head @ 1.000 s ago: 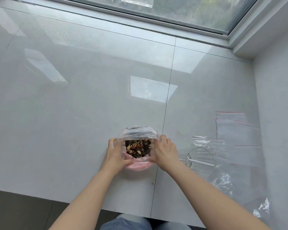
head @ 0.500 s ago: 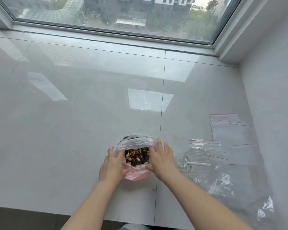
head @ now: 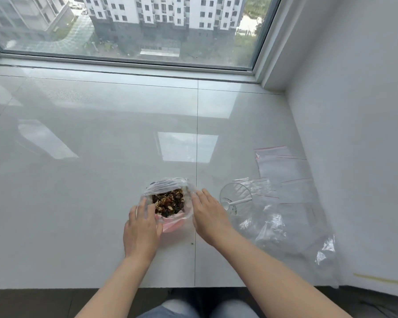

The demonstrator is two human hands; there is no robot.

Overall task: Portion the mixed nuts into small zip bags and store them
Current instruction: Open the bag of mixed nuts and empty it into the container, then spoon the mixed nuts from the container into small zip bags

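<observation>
Glossy white sill [head: 78, 203] under a window [head: 129, 26], grey wall at right; buildings are seen outside. Only one view is given, the head camera.

Near the front edge, a bag of nuts [head: 168, 200] is stood on the sill, mouth open upward, clear film rolled or pushed down around the nuts, a pink part seen at its base. Left hand [head: 141, 228] is laid against the bag's left side, fingers fairly straight and touching the film, not curled round it. Right hand [head: 208, 216] is placed just beside the bag's right side, fingers straight; contact with the film cannot be told for sure. The hands are apart, with the bag between them.

To the right, a clear cup [head: 236, 198] is seen with a white spoon [head: 236, 201] in it, near the right hand. Beyond it, flat empty zip bags [head: 283, 171] with red strips are laid overlapping, and crumpled clear plastic [head: 285, 230] is spread toward the wall. No small bag is filled yet, as far as can be seen; portioning is judged not started.

Handling, as a judgement: the film is thin, soft and slippery, and the bag is likely to slump or tip if let go. It is best steadied at both sides low down, or by the rolled rim. The nuts are loose and easily spilled, so scooping by spoon is judged safer than pouring. The zip bags are light and limp; each is best pinched at the mouth edges near the strip.
</observation>
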